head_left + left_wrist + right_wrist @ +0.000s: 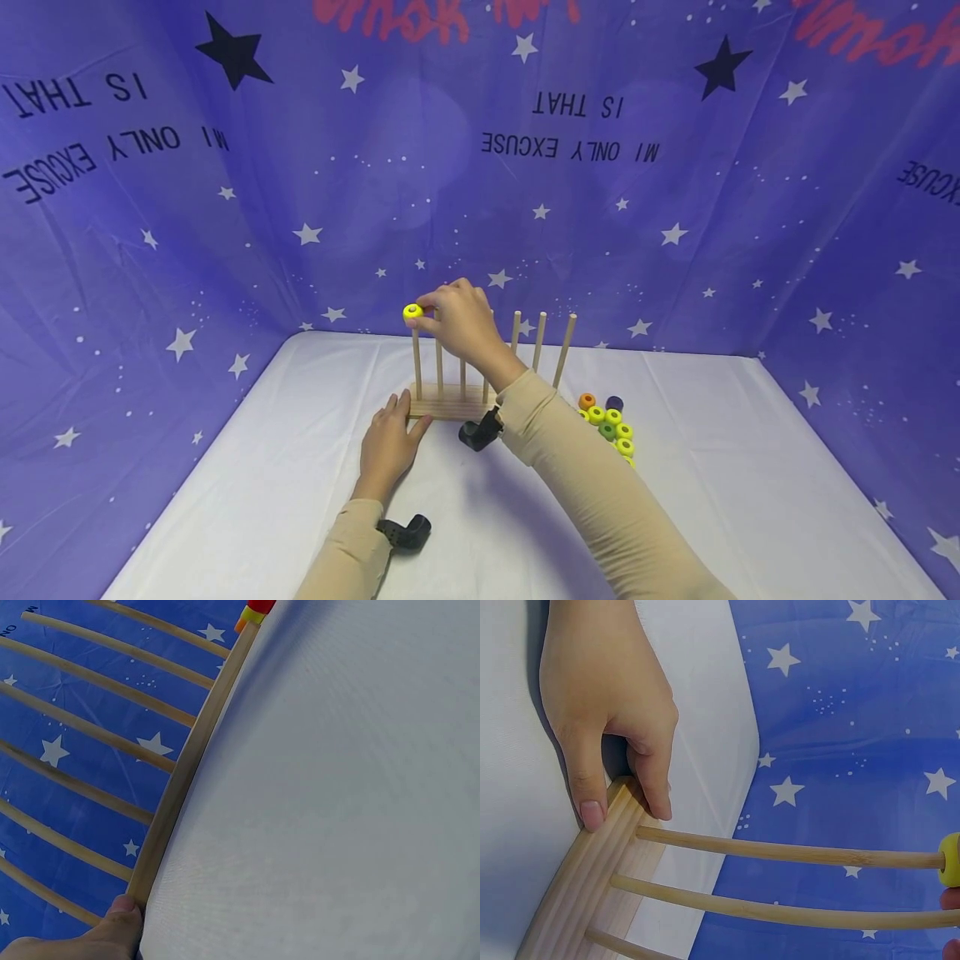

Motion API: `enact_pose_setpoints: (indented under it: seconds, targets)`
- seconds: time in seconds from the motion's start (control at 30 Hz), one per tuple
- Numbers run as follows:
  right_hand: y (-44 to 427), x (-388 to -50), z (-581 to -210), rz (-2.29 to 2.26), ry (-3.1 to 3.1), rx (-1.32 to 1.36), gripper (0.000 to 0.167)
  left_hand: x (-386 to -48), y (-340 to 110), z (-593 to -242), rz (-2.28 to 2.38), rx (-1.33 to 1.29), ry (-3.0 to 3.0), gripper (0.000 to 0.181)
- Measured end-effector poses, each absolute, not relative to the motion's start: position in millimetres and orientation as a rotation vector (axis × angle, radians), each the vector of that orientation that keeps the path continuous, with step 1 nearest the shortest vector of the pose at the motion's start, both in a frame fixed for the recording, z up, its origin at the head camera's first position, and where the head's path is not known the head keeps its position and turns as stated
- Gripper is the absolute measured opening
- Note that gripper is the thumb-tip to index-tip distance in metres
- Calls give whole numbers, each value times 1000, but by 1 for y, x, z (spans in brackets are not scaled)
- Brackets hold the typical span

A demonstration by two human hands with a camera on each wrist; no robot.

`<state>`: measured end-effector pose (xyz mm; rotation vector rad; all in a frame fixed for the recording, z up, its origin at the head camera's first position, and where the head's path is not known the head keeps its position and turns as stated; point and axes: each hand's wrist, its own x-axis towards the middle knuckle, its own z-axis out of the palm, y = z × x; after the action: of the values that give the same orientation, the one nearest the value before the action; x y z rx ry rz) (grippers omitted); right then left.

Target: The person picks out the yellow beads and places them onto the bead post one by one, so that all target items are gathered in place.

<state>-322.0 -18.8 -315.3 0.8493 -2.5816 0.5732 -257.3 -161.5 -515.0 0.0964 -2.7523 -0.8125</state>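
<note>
At the top of the leftmost peg (417, 362), my right hand (463, 321) pinches a yellow bead (411, 312) between thumb and fingers. The right wrist view shows this yellow bead (949, 861) around the peg's tip, with fingertips (951, 898) beside it. My left hand (388, 446) grips the left end of the wooden peg stand (442, 407), its thumb on the near side and fingers on the far side. In the left wrist view, the thumb (122, 911) presses the edge of the base (184, 776). Several upright pegs line the stand; my right forearm hides part of it.
Loose beads lie on the white tablecloth (720, 483) to the right of the stand: several yellow beads (625, 431), an orange bead (587, 402), a dark blue bead (615, 403) and a green bead (607, 431). My right sleeve covers some. A purple starry cloth (450, 183) hangs behind.
</note>
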Motion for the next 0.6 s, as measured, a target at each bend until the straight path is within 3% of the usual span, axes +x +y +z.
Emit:
enact_pose_setpoints:
  seconds: [0.6]
  targets:
    - [-19, -323, -317, 569, -2586, 840, 38, -259, -162, -517, -807, 96, -2758, 72]
